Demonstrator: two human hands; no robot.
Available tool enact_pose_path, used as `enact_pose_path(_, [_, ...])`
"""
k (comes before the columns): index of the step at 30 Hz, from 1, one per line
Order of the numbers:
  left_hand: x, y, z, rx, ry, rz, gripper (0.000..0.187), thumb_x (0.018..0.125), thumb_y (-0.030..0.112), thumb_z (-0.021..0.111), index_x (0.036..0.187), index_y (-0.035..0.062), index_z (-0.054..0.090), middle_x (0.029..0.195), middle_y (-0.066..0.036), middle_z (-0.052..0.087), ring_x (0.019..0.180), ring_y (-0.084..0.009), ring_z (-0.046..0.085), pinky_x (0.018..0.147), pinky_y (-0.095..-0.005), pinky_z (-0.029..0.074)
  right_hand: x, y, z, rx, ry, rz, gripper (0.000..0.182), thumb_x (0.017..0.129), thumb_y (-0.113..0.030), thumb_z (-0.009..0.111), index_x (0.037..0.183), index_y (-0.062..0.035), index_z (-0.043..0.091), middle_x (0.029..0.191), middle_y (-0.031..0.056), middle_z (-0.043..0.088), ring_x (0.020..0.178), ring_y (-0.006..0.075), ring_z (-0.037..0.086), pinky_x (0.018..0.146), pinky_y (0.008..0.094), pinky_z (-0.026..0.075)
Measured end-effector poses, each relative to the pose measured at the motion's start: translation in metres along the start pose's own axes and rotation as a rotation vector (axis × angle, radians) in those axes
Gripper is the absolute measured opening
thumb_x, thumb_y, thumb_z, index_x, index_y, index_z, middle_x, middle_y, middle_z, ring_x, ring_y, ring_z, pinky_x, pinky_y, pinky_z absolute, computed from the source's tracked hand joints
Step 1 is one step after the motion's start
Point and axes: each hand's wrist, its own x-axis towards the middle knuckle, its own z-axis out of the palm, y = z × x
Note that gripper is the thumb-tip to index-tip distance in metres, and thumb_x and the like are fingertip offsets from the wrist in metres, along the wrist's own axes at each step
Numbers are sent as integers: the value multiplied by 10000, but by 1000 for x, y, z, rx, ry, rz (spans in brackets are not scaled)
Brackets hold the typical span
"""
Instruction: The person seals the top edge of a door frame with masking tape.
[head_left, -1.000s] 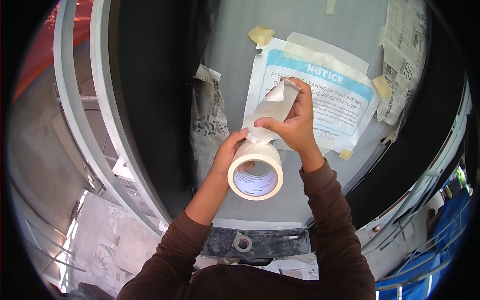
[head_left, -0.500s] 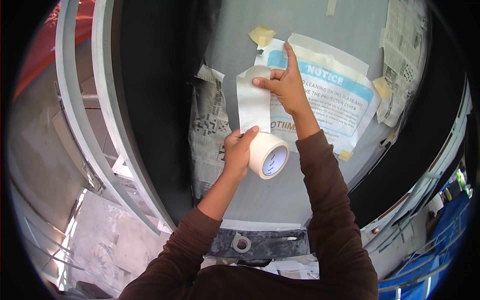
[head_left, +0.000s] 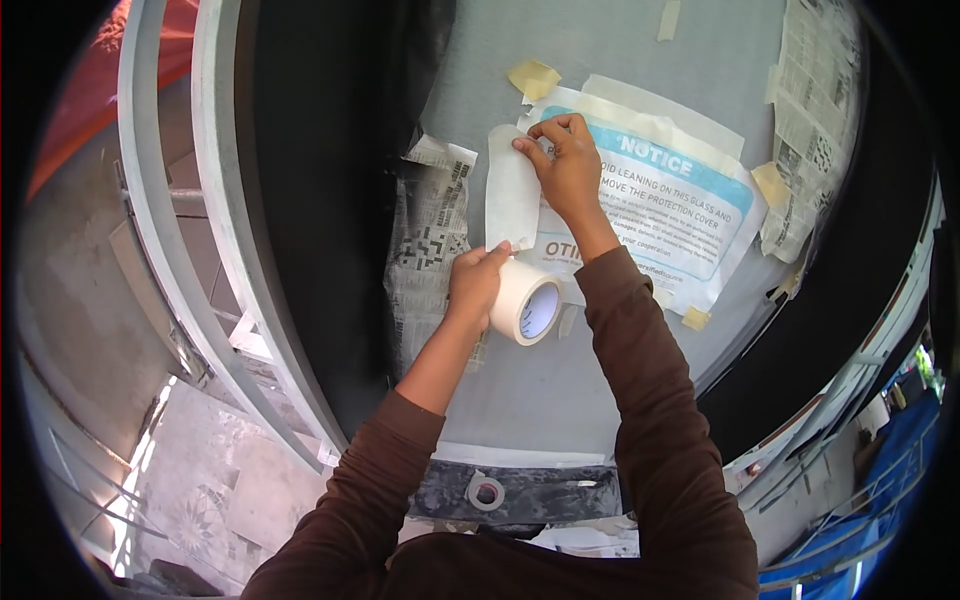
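**Taping left edge of notice on glass panel**

Grey covered glass panel (head_left: 620, 50) in metal frame (head_left: 165, 200), newspaper sheets (head_left: 430, 240) taped at both sides. Left hand (head_left: 478, 283) wrapped around masking tape roll (head_left: 525, 303), low, just below the notice. Right hand (head_left: 568, 170) pinching top end of pulled tape strip (head_left: 512, 190) against upper left corner of notice (head_left: 650, 200). Strip slack and slightly bowed.

To do well: pull taut before pressing; half on paper, half on panel; smooth from top downward to avoid creases.

Legible: "NOTICE", "…OID LEANING ON THIS GLASS AND", "…MOVE THE PROTECTION COVER", "OTI…". Second tape roll (head_left: 486, 492) on ledge below.
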Motion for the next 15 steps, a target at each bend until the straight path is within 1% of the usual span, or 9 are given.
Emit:
enact_pose_path(3, [12, -2, -1, 68, 42, 13, 283, 1003, 220, 652, 1026, -60, 685, 895, -124, 709, 744, -169, 676, 674, -306, 542, -2, 4, 7, -80, 91, -121, 184, 833, -303, 800, 861, -136, 730, 915, 16, 602, 807, 248, 612, 691, 409, 518])
enact_pose_path(4, [15, -3, -2, 85, 58, 14, 281, 1002, 217, 654, 1013, -61, 691, 895, -127, 712, 741, -171, 676, 666, -310, 541, -3, 6, 9, -81, 92, -122, 184, 833, -303, 800, 861, -136, 730, 915, 16, 602, 807, 248, 612, 691, 409, 518])
enact_pose_path(7, [28, -8, -6, 93, 57, 12, 274, 994, 210, 663, 996, -61, 701, 887, -125, 716, 736, -176, 677, 652, -317, 542, -6, 7, 13, -170, 86, -175, 198, 822, -303, 806, 921, -150, 728, 915, 15, 597, 816, 240, 604, 690, 422, 529])
enact_pose_path(9, [37, -18, -9, 53, 28, -20, 264, 986, 206, 671, 984, -56, 709, 884, -119, 719, 726, -174, 675, 649, -314, 541, -10, 2, 16, -178, 231, -227, 170, 840, -239, 772, 969, -149, 708, 916, -3, 606, 843, 234, 602, 735, 413, 516])
enact_pose_path(10, [37, -17, -9, 11, 2, -49, 255, 978, 202, 679, 972, -50, 716, 881, -113, 721, 717, -172, 674, 645, -311, 540, -11, 3, 15, -178, 233, -227, 170, 840, -239, 772, 969, -149, 708, 916, -3, 606, 843, 234, 602, 735, 413, 516])
enact_pose_path(12, [32, -16, -13, 36, 1, -71, 247, 974, 200, 679, 963, -43, 722, 871, -106, 719, 698, -167, 667, 633, -306, 532, -17, 3, 11, -347, 165, -621, 212, 832, -110, 739, 1040, -131, 699, 995, 12, 641, 891, 251, 611, 801, 380, 479])
enact_pose_path(13, [28, -16, -13, 62, -1, -97, 240, 970, 197, 679, 955, -37, 728, 862, -98, 717, 679, -162, 660, 620, -301, 523, -25, 11, 17, -352, 19, -628, 345, 853, -98, 681, 1196, -136, 678, 1195, 27, 646, 1004, 238, 620, 891, 384, 443])
enact_pose_path(14, [25, -20, -17, 66, -2, -96, 240, 970, 197, 679, 955, -37, 728, 862, -98, 717, 679, -162, 660, 620, -301, 523, -32, 12, 19, -352, 22, -626, 345, 853, -98, 681, 1196, -136, 678, 1195, 27, 646, 1004, 238, 620, 891, 384, 443])
enact_pose_path(15, [19, -25, -23, 120, -17, -79, 238, 968, 199, 679, 944, -31, 736, 837, -88, 712, 661, -151, 648, 608, -292, 510, -40, 12, 20, -418, -13, -606, 405, 884, -122, 659, 1288, -121, 635, 1299, 40, 614, 1119, 236, 595, 950, 398, 423])
